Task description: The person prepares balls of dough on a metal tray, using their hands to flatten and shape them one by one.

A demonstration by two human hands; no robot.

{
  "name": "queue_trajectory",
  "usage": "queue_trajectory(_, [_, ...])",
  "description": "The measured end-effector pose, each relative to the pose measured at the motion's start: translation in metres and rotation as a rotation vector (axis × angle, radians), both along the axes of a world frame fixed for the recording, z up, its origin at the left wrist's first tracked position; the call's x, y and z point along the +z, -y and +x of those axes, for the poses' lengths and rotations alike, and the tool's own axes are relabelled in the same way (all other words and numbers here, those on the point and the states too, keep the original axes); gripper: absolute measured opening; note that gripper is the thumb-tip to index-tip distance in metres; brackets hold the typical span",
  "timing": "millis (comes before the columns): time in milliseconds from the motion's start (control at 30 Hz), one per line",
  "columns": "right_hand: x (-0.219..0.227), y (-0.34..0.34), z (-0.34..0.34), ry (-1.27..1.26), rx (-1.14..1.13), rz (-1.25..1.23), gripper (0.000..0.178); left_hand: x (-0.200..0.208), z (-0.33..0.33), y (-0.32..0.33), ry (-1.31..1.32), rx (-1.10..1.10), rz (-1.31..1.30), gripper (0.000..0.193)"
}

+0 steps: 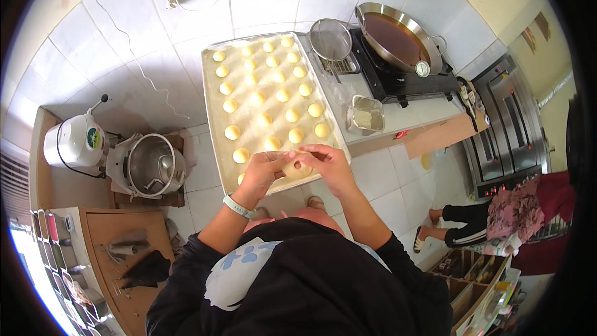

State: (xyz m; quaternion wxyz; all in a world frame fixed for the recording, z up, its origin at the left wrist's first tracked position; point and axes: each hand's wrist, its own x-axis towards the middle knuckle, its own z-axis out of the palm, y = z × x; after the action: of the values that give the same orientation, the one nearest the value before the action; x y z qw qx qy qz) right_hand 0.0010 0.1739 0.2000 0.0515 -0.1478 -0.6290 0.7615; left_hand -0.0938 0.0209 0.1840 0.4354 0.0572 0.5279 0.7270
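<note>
Pinching dough ring (301, 173) at tray's (247, 116) near end: left hand (263, 171) grasps its left side, right hand (331, 165) its upper right. Both touch, neither nearer; roundish, no clear long axis, hole faces camera. Tray contact: can't tell.

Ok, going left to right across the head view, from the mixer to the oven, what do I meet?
White stand mixer, steel mixing bowl, left hand, held dough piece, right hand, steel wok, oven.

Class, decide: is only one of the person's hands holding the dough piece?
No, the left hand and right hand both hold the dough piece.
</note>
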Motion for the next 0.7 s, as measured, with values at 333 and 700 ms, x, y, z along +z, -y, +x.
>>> queue_trajectory(333, [0.007, -0.073, 0.013, 0.018, 0.106, 0.021, 0.027, 0.002, 0.026, -0.067, 0.064, 0.036, -0.021, 0.029])
queue_trajectory(700, [-0.002, -0.122, 0.006, 0.012, 0.316, -0.010, 0.029, -0.004, 0.046, -0.102, 0.042, 0.282, -0.051, 0.033])
